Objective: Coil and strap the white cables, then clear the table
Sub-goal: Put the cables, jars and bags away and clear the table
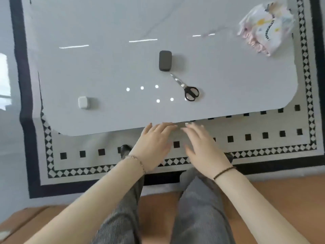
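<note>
Trousers (198, 208): grey, both knees nearest the camera.
Left hand (153, 147): palm down, fingers straight and spread, holding nothing; bracelet (139, 162) at wrist.
Right hand (202, 147): just beside the left, likewise flat and released; dark bracelet at wrist.
Both sets of fingertips reach the near edge of the table (105, 67); contact cannot be told.
Rug (263, 134): black-and-white pattern, under the table.
On the table, well apart from the hands:
- White cube (83, 102), left.
- Scissors (186, 87), centre, black handles nearer.
- Dark case (165, 61), just beyond the blade tips.
- Crumpled packet (267, 29), far right corner.
</note>
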The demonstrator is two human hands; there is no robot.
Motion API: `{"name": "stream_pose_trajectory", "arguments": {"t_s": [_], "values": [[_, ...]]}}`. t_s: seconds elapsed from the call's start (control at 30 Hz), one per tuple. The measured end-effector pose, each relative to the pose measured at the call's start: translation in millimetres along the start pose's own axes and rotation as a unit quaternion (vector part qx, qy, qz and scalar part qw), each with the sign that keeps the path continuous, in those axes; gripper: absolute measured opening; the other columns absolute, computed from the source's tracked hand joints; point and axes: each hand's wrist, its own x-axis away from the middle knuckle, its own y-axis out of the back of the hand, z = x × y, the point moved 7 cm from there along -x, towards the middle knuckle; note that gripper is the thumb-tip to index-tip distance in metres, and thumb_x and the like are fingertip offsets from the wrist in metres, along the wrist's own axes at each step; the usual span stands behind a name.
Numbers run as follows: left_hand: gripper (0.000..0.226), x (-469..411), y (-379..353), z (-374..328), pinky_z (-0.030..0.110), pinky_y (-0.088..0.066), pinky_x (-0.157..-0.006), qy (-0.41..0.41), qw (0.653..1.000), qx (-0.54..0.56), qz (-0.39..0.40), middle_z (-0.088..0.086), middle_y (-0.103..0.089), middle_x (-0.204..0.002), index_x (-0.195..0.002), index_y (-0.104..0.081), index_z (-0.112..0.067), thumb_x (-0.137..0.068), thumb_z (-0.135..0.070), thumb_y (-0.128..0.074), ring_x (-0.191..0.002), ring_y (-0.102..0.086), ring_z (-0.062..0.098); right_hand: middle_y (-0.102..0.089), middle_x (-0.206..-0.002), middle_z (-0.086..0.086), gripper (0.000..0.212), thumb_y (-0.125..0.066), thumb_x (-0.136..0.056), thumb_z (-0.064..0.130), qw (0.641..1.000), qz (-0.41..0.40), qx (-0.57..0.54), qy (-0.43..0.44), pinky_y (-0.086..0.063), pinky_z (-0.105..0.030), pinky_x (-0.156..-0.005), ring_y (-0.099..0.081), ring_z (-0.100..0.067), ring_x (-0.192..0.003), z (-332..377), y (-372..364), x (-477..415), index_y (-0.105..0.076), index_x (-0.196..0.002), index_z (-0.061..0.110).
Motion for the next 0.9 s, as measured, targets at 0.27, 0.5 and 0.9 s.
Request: {"name": "stream_pose_trajectory", "arguments": {"t_s": [0.27,0.5,0.9], "values": [[0.046,-32,-159,58,0.038,-0.017,-0.123,0.097,0.992,0.062,-0.042,-0.014,-0.039,-0.153,-0.148,-0.037,-0.032,-0.103,-0.026,-0.044,-0.139,-0.038,0.010,-0.031,-0.158,0.004,0.048,-0.042,-0.104,0.026,0.996,0.063,0.064,0.003,-0.040,-0.033,-0.106,-0.037,-0.015,-0.140,-95,-172,-106,-0.036,-0.151,0.016],[0.057,-44,-203,88,0.039,-0.010,-0.124,0.131,0.981,-0.036,-0.136,-0.013,-0.021,-0.161,-0.155,-0.019,-0.033,-0.103,-0.017,-0.035,-0.143,-0.031,0.009,-0.041,-0.149,-0.002,0.052,-0.041,-0.099,0.024,0.982,0.040,0.185,0.009,-0.051,-0.040,-0.087,-0.052,-0.026,-0.124,-164,-231,-180,-0.029,-0.150,0.022],[0.051,35,-269,46,0.034,-0.022,-0.119,0.099,0.972,-0.086,-0.197,-0.010,-0.028,-0.158,-0.152,-0.028,-0.033,-0.102,-0.027,-0.037,-0.144,-0.030,0.015,-0.044,-0.147,-0.002,0.057,-0.048,-0.095,0.035,0.981,0.001,0.180,0.066,-0.048,-0.037,-0.090,-0.057,-0.025,-0.118,-162,-306,-46,-0.031,-0.147,0.021]]}}
